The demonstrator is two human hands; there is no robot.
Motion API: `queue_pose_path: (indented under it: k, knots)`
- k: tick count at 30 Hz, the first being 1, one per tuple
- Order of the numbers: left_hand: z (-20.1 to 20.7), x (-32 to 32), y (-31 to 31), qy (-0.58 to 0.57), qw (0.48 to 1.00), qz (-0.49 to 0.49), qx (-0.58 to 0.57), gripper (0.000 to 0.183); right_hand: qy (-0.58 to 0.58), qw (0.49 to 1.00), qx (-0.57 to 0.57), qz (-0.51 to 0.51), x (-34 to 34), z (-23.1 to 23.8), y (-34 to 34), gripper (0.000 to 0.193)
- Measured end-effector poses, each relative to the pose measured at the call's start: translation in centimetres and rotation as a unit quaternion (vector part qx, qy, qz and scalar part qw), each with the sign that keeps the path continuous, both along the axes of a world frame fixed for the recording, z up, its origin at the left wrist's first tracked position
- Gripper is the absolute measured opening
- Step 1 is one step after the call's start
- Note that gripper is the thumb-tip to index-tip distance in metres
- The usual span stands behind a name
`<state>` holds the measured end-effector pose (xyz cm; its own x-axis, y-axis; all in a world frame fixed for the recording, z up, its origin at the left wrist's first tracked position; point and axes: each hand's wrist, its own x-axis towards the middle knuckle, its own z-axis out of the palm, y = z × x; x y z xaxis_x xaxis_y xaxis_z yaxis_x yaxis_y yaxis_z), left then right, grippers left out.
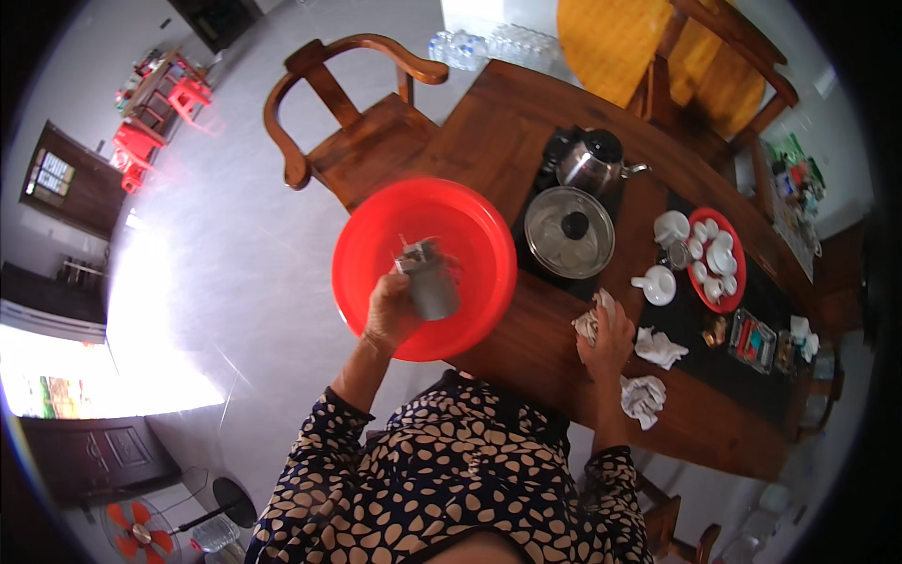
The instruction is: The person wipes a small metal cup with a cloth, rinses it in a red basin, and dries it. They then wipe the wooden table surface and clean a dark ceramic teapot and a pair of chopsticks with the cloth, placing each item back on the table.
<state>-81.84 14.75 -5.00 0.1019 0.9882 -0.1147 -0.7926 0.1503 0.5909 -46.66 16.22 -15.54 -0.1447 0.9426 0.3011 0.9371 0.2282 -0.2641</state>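
My left hand (pixel 389 315) is closed around a grey cylinder (pixel 433 288), held tilted over a large red plastic basin (pixel 367 240). Thin, ragged bits stick out at the cylinder's upper end; blur hides what they are. The basin rests at the table's left edge. Over at the right, my right hand (pixel 609 344) grips a crumpled, stained tissue (pixel 587 324) just above the table. Beside this hand lie a crumpled white tissue (pixel 660 347) and another balled one (pixel 644 399).
A lidded glass pot (pixel 550 242) and a steel kettle (pixel 587 164) stand beyond the basin on the wooden table (pixel 512 352). White teaware surrounds a red tray (pixel 738 240) at the right. A wooden armchair (pixel 376 141) is at the far left side.
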Motion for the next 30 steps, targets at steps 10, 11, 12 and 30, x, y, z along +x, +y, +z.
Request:
queue_pose_path:
  k: [10, 11, 12, 30]
  knots:
    - [0.5, 3.0, 0.6, 0.034, 0.998, -0.027, 0.053, 0.068, 0.394, 0.902, -0.177, -0.026, -0.3, 0.6, -0.2, 0.041]
    - [0.8, 3.5, 0.5, 0.042, 0.997, -0.024, 0.06, 0.066, 0.495, 0.844, -0.207, -0.013, -1.0, 1.4, 0.4, 0.039]
    - [0.8, 3.9, 0.5, 0.04, 0.997, -0.025, 0.059, 0.066, 0.559, 0.794, -0.239, -0.002, -3.7, 7.2, 0.6, 0.034]
    - [2.4, 6.1, -0.5, 0.168, 0.966, 0.171, 0.1, 0.044, 0.279, 0.888, 0.194, 0.308, -17.5, 14.1, -1.1, 0.042]
